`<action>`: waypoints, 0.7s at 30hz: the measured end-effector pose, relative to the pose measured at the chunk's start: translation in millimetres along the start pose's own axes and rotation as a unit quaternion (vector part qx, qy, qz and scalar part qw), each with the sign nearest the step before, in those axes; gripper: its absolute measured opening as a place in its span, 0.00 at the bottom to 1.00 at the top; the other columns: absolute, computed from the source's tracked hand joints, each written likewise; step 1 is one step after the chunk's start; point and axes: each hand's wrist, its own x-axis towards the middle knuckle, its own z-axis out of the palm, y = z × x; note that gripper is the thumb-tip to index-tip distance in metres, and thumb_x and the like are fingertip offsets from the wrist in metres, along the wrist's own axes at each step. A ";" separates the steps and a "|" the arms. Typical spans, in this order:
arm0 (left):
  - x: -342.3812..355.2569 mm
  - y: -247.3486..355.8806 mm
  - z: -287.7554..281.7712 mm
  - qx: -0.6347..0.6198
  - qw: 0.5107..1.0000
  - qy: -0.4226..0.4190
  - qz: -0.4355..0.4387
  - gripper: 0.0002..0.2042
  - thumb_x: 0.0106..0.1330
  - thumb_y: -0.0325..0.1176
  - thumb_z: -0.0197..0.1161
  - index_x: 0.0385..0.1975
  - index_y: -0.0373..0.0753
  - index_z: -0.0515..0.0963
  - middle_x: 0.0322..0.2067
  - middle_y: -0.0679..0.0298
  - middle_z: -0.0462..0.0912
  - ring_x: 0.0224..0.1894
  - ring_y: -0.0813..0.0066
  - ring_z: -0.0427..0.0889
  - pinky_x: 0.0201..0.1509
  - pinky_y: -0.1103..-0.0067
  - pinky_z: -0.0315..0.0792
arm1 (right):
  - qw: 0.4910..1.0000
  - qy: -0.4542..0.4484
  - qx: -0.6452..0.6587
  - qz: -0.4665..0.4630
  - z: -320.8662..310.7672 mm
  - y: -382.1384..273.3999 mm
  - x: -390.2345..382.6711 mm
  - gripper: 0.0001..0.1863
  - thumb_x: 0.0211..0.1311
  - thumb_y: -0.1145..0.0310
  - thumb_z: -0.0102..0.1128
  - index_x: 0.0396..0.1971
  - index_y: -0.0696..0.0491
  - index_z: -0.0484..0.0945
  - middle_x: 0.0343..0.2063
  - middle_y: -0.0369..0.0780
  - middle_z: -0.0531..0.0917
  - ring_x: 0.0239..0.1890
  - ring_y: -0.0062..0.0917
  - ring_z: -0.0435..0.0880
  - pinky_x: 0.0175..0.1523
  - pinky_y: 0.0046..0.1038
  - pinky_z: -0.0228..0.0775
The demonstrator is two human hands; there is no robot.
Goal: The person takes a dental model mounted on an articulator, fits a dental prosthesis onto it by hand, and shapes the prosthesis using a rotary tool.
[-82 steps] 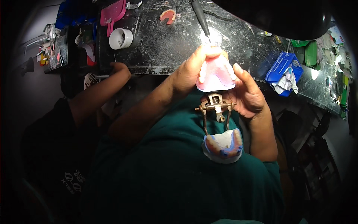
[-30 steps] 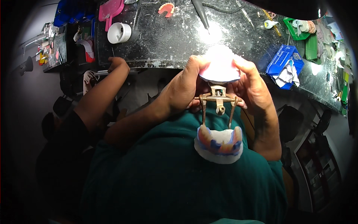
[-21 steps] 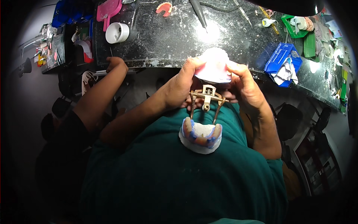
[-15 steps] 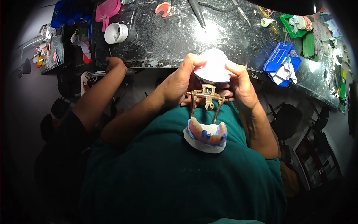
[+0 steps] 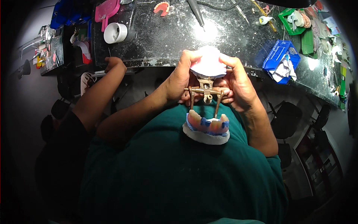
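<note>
Between my two hands is a brass-coloured dental articulator (image 5: 206,90), swung wide apart at its hinge. Its far half bears a white dental cast (image 5: 209,66), washed out by the lamp's glare. My left hand (image 5: 179,76) grips this cast from the left, thumb on top. From the right, my right hand (image 5: 238,84) grips it likewise, with fingers curled under near the hinge. Toward my body hangs the other half, a white plaster base (image 5: 206,138) carrying a denture set-up (image 5: 209,124) with pink and blue wax and pale teeth. Glare hides the far cast's details.
On the black bench (image 5: 160,41) lie a pink denture piece (image 5: 162,8), a handpiece (image 5: 196,13), a white cup (image 5: 115,33) and a pink dustpan-like tool (image 5: 106,12). Blue (image 5: 282,61) and green (image 5: 292,20) bins stand right. Another person's arm (image 5: 100,89) reaches in at left.
Both hands have shifted slightly left and away from me with the articulator. The near cast has tilted, showing its teeth more from the front. My grip stays the same.
</note>
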 end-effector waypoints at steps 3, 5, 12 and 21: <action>-1.9 4.3 7.0 -0.018 1.000 0.021 -0.001 0.35 0.65 0.63 0.33 0.46 0.35 0.71 0.18 0.63 0.77 0.07 0.82 0.67 0.05 0.88 0.58 | 0.999 0.022 -0.003 -0.027 1.9 5.0 1.4 0.28 0.58 0.35 0.45 0.14 0.44 0.61 0.09 0.25 0.60 0.08 0.07 0.52 0.11 0.13 0.39; -0.8 2.8 1.9 -0.024 1.000 0.005 -0.006 0.34 0.65 0.63 0.34 0.47 0.35 0.71 0.19 0.63 0.78 0.07 0.82 0.68 0.05 0.88 0.59 | 0.999 0.024 -0.002 -0.037 0.3 7.1 2.5 0.28 0.59 0.36 0.46 0.14 0.46 0.63 0.09 0.25 0.60 0.08 0.08 0.53 0.11 0.13 0.41; 1.4 -3.6 4.8 -0.063 0.997 0.029 0.016 0.31 0.65 0.61 0.37 0.42 0.38 0.74 0.24 0.63 0.82 0.10 0.84 0.69 0.08 0.88 0.58 | 0.997 0.057 0.013 -0.054 5.2 9.6 2.5 0.28 0.59 0.36 0.46 0.15 0.47 0.65 0.09 0.26 0.62 0.08 0.09 0.54 0.11 0.15 0.43; -0.1 -7.6 -3.3 -0.061 0.998 0.010 -0.014 0.30 0.64 0.61 0.39 0.44 0.39 0.74 0.25 0.63 0.81 0.09 0.84 0.67 0.07 0.89 0.55 | 0.993 0.063 0.078 -0.055 4.0 16.9 1.5 0.20 0.61 0.45 0.52 0.31 0.48 0.69 0.16 0.28 0.66 0.12 0.07 0.57 0.13 0.13 0.42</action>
